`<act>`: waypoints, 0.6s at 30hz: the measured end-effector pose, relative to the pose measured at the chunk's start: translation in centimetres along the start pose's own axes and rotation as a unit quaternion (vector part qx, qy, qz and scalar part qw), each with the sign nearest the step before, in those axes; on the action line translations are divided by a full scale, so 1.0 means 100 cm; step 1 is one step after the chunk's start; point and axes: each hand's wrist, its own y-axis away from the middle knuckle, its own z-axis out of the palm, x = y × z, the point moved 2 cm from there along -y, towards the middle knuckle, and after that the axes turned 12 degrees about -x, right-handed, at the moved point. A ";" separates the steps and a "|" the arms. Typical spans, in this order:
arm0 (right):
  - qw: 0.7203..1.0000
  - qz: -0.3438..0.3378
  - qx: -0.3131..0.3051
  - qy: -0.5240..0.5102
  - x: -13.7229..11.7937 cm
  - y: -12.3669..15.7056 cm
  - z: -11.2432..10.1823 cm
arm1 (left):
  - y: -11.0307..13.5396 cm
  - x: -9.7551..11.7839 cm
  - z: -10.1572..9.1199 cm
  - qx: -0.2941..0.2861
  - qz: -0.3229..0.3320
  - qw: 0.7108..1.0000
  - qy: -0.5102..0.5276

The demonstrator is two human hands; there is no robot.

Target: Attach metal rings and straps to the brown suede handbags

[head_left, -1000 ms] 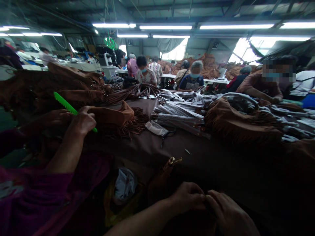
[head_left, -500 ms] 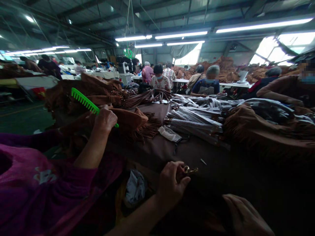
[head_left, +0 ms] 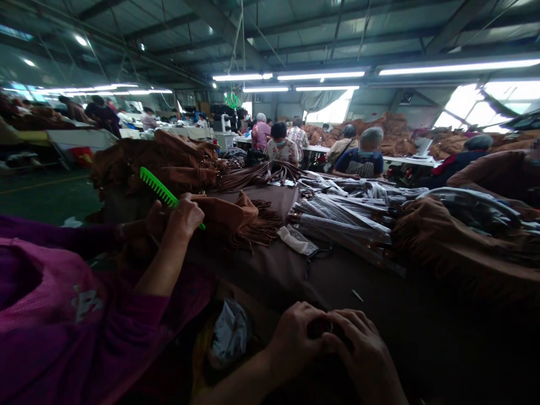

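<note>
While at table (head_left: 270, 273) edge, left hand (head_left: 295, 337) against right hand (head_left: 360, 354), bare top beyond.

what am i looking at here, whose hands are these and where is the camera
There is no machine here. The one picture comes from a camera worn on a person's head, looking forward and down. So the two hands at the bottom edge are that person's own: the left hand and the right hand, pressed together over something small and dark that the fingers hide. They work at a long table under a dark brown cloth. The magenta sleeve belongs to a co-worker, whose hand holds a green comb over a brown fringed piece. Farther on lie plastic-wrapped bundles and a heap of brown fringed material. A crumpled plastic bag sits near the edge. Other people sit at tables behind.
</note>
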 end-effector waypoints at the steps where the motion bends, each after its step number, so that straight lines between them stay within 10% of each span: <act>1: 1.000 -0.003 0.004 -0.009 0.004 0.003 0.005 | 0.002 -0.001 0.001 -0.007 -0.011 1.000 0.017; 18: 0.999 0.022 -0.020 -0.029 0.015 0.018 0.012 | 0.008 -0.017 0.009 -0.070 -0.010 0.997 0.022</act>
